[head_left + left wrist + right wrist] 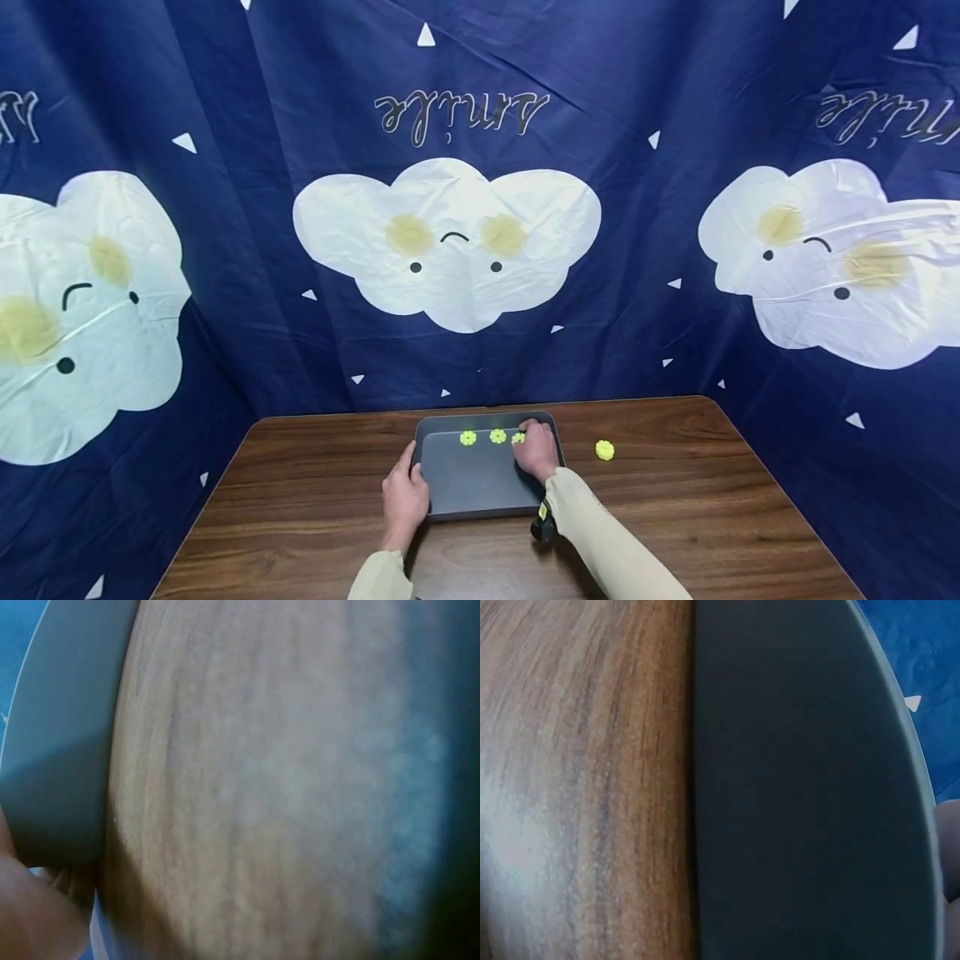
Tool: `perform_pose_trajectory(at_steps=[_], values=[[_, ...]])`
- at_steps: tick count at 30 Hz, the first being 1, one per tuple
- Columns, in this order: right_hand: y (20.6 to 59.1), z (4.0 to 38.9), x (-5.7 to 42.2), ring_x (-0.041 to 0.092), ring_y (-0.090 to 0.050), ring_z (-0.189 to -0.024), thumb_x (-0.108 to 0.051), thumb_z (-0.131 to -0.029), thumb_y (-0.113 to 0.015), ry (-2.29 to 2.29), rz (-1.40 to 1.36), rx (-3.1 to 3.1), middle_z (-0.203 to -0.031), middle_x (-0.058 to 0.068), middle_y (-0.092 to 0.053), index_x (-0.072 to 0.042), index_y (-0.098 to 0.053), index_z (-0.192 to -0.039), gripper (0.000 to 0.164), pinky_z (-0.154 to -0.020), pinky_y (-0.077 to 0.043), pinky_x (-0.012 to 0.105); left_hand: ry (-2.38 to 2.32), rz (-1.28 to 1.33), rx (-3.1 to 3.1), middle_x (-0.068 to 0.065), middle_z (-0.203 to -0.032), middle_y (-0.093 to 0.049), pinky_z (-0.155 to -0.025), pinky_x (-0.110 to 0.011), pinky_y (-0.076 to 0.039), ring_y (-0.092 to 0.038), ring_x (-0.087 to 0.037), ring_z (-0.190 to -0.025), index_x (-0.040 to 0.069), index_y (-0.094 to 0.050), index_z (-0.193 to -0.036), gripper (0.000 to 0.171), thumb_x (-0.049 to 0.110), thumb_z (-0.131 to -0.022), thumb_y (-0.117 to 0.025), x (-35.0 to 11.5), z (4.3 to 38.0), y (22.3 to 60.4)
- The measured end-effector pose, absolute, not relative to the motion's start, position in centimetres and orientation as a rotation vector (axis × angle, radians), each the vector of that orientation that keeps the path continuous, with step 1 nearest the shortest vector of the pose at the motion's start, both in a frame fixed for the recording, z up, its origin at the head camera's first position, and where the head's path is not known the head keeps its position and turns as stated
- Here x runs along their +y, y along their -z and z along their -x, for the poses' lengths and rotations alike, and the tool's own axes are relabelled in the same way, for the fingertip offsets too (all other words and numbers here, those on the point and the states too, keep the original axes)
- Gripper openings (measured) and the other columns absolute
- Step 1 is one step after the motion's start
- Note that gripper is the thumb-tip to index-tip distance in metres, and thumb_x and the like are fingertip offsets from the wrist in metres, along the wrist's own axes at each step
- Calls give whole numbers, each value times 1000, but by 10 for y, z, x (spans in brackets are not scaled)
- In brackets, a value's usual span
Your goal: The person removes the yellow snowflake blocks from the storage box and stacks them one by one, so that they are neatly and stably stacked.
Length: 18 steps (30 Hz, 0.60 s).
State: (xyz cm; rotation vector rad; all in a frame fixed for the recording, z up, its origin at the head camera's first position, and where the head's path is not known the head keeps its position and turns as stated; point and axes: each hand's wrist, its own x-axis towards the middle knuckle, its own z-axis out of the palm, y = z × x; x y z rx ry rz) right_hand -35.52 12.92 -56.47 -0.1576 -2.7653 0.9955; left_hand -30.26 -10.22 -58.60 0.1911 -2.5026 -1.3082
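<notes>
A shallow dark grey tray (472, 483) lies on the wooden table. My left hand (406, 500) grips its left side; in the left wrist view the thumb (37, 915) shows by the end of the tray's wall (60, 750). Over the tray's far right part, my right hand (537, 452) has its fingers curled down at a yellow flower-shaped piece (517, 437), partly hidden by the hand. Left of it, two matching yellow pieces, one nearer (498, 436) and one farther left (468, 437), lie in a row along the tray's far side.
Another yellow flower-shaped piece (604, 450) lies on the wooden table (675, 500), right of the tray. Dark blue curtains (637, 350) printed with clouds hang behind the table and at both sides. A small black device (543, 527) is at the right wrist.
</notes>
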Motion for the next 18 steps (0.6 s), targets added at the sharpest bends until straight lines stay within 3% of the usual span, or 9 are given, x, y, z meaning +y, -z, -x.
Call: perform_pose_trajectory(at_steps=[9, 18], values=[[566, 355, 134, 38, -62, -107, -9, -83, -80, -1009, 116, -2726, -105, 19, -69, 3, -73, -107, 28, -93, -54, 49, 1301, -203, -2507, -29, -140, -58, -105, -60, -47, -57, -46, -127, 2, -50, -147, 45, 2, -102, -49, -101, 304, 585], [563, 349, 135, 28, -67, -87, -7, -79, -83, -927, -5, -2654, -88, 10, -69, -2, -75, -92, 16, -79, -58, 44, 1292, -215, -2510, -30, -140, -57, -106, -61, -46, -57, -47, -127, 1, -50, -147, 45, 2, -102, -50, -101, 304, 588]])
